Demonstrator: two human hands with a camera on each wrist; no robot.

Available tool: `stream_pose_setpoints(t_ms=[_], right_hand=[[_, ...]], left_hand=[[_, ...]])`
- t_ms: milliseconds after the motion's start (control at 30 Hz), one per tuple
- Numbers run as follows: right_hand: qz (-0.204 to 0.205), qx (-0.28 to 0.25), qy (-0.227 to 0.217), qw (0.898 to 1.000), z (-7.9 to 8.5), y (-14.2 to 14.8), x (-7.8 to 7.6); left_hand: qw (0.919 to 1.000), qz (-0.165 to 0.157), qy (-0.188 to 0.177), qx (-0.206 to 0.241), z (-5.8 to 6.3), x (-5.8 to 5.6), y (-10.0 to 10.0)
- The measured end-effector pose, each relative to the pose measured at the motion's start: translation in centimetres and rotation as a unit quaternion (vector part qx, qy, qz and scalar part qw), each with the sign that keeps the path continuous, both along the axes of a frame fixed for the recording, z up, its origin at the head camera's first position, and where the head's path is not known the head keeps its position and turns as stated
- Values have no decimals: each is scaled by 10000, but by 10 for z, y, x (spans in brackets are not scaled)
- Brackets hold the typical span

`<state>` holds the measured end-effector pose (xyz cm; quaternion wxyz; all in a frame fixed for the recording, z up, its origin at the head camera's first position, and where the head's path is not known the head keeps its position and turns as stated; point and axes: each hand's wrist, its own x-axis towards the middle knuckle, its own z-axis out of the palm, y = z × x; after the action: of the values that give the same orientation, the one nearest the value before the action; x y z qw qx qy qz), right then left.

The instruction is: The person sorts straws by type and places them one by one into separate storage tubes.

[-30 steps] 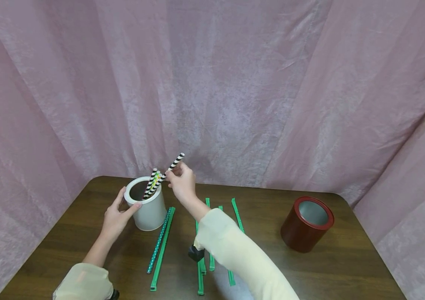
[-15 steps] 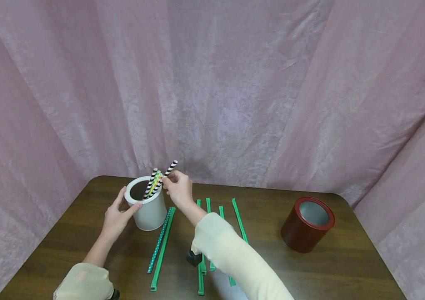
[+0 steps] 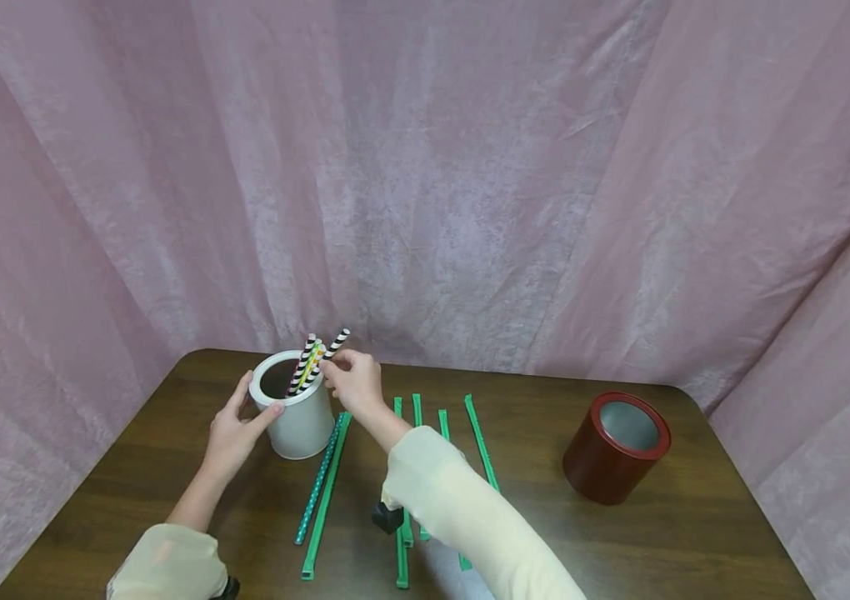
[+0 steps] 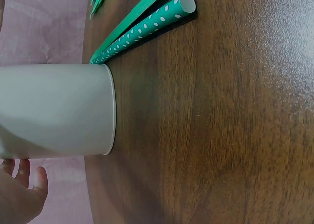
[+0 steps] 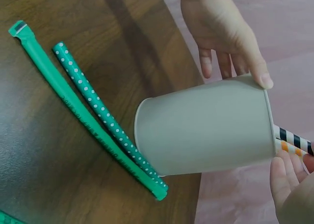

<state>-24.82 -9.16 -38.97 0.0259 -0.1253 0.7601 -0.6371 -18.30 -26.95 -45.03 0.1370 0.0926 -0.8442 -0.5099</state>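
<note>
A white can (image 3: 297, 432) stands upright at the left of the table. My left hand (image 3: 233, 435) grips its rim, thumb at the front and fingers along the left side. Several patterned paper straws (image 3: 305, 357) lean inside it. At the can's right rim my right hand (image 3: 357, 383) pinches a black-and-white striped straw (image 3: 341, 337), whose lower part is inside the can. An orange-striped straw (image 5: 289, 148) shows beside it in the right wrist view. Near the can's base lie a teal polka-dot straw (image 5: 93, 96) and a green-wrapped straw (image 5: 64, 94).
Several more green-wrapped straws (image 3: 479, 437) lie in the middle of the wooden table (image 3: 530, 467), partly under my right sleeve. A red can (image 3: 608, 458) with a grey inside stands at the right. A pink curtain (image 3: 425, 183) hangs behind the table.
My right hand has moved down and slightly left with the striped straw, which sits lower in the can. The left hand keeps its hold on the can.
</note>
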Motion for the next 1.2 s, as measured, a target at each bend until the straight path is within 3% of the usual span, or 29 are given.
stream_pose_setpoints(t_ms=[200, 633, 1200], right_hand=[[73, 173, -268, 9995, -8, 3, 1], [143, 295, -389, 9987, -24, 11, 3], [720, 450, -524, 9950, -67, 13, 16]], left_hand=[[10000, -4, 13, 11, 1, 0, 0], [10000, 1, 70, -9, 0, -1, -1], [9999, 3, 99, -74, -3, 0, -1]])
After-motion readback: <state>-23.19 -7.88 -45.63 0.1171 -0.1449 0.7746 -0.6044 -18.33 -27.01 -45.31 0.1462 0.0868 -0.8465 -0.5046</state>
